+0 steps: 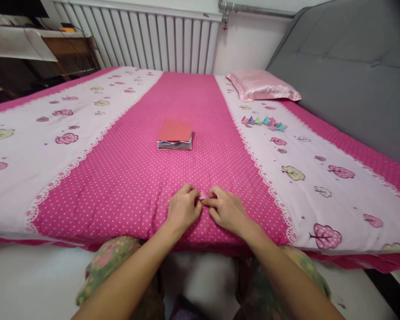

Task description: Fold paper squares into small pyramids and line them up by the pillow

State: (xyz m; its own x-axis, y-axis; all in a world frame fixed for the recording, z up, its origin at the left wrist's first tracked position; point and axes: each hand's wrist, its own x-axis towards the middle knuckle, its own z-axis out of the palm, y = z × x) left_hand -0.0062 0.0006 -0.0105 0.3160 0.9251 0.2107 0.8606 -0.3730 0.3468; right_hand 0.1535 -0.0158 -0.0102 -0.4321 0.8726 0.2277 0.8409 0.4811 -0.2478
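Between my two hands, low over the front edge of the bed, is a small piece of folded pink paper (203,195). My left hand (186,205) pinches its left side, fingers curled. From the right, my right hand (226,208) grips the other side with thumb and fingers closed. Most of the paper is hidden by the fingertips. Beyond them on the pink dotted bedcover (133,186) lies a square stack of coloured paper (175,131) with a red sheet on top.
A row of several small folded paper pieces (262,122) in pink, purple, green and blue sits at the right. Behind them are a pink satin pillow (263,85) and a grey headboard (346,58). A radiator (146,38) lines the wall; a desk (66,49) stands far left.
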